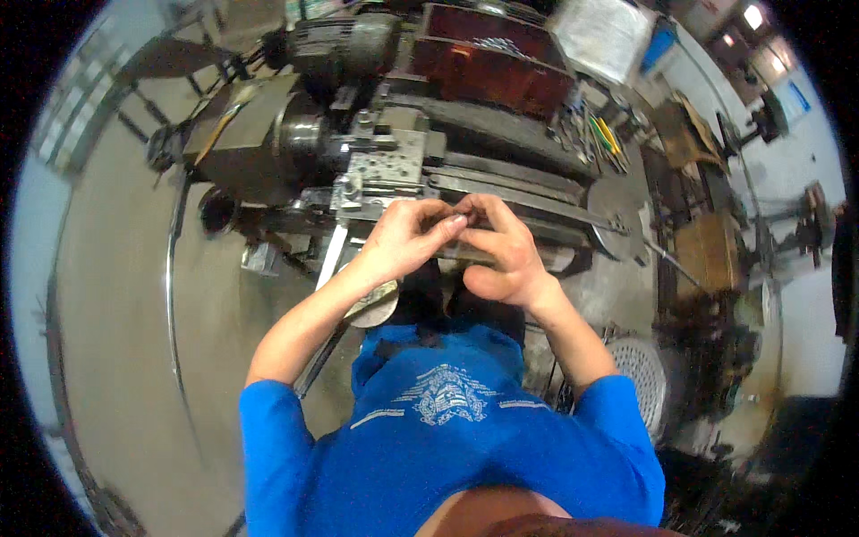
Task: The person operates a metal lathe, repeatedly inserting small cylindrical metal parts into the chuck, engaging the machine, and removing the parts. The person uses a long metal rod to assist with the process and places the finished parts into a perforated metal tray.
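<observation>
Both of my hands meet in front of a metal lathe, at about the height of its bed (pixel 519 188). My left hand (pixel 404 237) has its thumb and fingers pinched together. Its fingertips touch those of my right hand (pixel 508 255), whose fingers are curled inward. Whatever lies between the fingertips is too small and too covered to make out. Just beyond my left hand is the lathe carriage (pixel 386 166) with its bolted tool post. The round chuck (pixel 300 134) sits farther left on the grey headstock (pixel 237 134).
A dark red box (pixel 492 76) stands behind the bed. Several hand tools (pixel 595 139) lie at its right end. A motor (pixel 344 40) is at the back left. Near my right elbow is a round perforated metal seat (pixel 642 376). Machinery (pixel 716 259) lines the right side.
</observation>
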{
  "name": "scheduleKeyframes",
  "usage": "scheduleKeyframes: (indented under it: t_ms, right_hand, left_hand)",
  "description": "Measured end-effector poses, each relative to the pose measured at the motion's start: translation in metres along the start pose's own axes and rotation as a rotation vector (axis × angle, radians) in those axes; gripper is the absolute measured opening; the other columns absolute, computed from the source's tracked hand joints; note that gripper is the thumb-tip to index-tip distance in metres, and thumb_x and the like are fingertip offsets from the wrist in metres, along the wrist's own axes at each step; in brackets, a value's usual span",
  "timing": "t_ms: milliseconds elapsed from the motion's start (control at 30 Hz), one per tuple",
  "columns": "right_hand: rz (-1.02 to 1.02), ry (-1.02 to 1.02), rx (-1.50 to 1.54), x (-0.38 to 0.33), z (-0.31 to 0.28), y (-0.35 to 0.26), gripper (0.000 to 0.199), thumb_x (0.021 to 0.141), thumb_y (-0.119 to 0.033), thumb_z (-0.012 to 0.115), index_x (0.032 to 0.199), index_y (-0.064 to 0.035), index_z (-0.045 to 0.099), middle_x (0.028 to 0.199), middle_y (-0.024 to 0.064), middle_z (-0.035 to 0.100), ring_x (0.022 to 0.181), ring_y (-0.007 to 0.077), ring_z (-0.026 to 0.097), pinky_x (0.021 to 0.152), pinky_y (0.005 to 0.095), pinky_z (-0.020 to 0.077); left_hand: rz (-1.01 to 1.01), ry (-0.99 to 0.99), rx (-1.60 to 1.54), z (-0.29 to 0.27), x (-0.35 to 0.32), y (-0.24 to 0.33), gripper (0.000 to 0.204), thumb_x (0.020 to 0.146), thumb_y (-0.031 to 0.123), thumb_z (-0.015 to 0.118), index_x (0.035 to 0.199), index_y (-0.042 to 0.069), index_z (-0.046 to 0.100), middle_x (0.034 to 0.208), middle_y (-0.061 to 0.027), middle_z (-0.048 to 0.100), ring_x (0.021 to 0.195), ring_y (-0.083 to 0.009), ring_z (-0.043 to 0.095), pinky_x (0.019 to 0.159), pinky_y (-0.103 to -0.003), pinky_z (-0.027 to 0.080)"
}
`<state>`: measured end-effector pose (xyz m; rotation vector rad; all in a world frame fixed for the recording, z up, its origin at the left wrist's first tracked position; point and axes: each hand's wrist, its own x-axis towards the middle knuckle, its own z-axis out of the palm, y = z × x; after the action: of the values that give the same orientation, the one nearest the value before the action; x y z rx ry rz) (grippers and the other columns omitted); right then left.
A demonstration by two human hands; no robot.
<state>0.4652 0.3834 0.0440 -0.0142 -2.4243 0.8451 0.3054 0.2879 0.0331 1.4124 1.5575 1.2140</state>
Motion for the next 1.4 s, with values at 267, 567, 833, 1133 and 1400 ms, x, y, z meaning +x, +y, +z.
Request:
scheduleKeyframes:
  t_ms: [267, 567, 833, 1133, 1400]
  right_hand:
    - [-0.009, -0.081, 0.048, 0.036, 0.008, 0.002, 0.039, 0.052, -0.02, 0.061, 0.087, -0.0031, 0.063, 0.099, 0.0162, 0.057, 0.09, 0.0318, 0.055, 0.079, 0.0369, 0.0451]
    - [-0.229, -0.217, -0.131, 0.13, 0.026, 0.006, 0.035, 0.051, -0.018, 0.061, 0.083, -0.0049, 0.066, 0.101, 0.0147, 0.059, 0.087, 0.0311, 0.054, 0.076, 0.0395, 0.0451]
    - [0.01, -0.527, -0.637, 0.215, 0.103, 0.091, 0.035, 0.05, -0.02, 0.06, 0.083, -0.0147, 0.07, 0.102, 0.0034, 0.061, 0.098, 0.0245, 0.051, 0.082, 0.0418, 0.0409]
    - [-0.012, -0.582, -0.644, 0.223, 0.107, 0.092, 0.038, 0.051, -0.021, 0.06, 0.088, -0.0202, 0.069, 0.096, -0.0025, 0.062, 0.095, 0.023, 0.052, 0.079, 0.0397, 0.0393]
    - [-0.024, -0.664, -0.685, 0.233, 0.112, 0.087, 0.037, 0.053, -0.024, 0.061, 0.089, -0.019, 0.069, 0.082, 0.0126, 0.063, 0.082, 0.0291, 0.057, 0.076, 0.0386, 0.0437]
  left_hand:
    - [0.04, 0.045, 0.158, -0.032, -0.009, -0.007, 0.034, 0.088, 0.031, 0.05, 0.08, -0.001, 0.062, 0.06, -0.0059, 0.058, 0.057, -0.0101, 0.054, 0.055, -0.027, 0.043]
    - [0.026, 0.41, 0.328, -0.111, -0.037, 0.007, 0.03, 0.083, 0.031, 0.055, 0.082, 0.002, 0.064, 0.06, -0.0128, 0.058, 0.053, -0.0198, 0.057, 0.053, -0.032, 0.044]
    - [-0.265, 0.85, 0.449, -0.225, -0.17, -0.022, 0.023, 0.085, 0.016, 0.056, 0.098, -0.003, 0.057, 0.067, -0.003, 0.055, 0.057, -0.0091, 0.05, 0.053, -0.023, 0.041]
    - [-0.672, 1.039, 0.707, -0.247, -0.309, -0.085, 0.028, 0.083, 0.018, 0.054, 0.101, -0.003, 0.058, 0.059, -0.0075, 0.052, 0.051, -0.0133, 0.049, 0.052, -0.028, 0.041]
    - [-0.751, 0.981, 0.688, -0.221, -0.295, -0.104, 0.037, 0.082, 0.027, 0.058, 0.103, -0.003, 0.056, 0.059, -0.0128, 0.052, 0.054, -0.02, 0.052, 0.054, -0.033, 0.042]
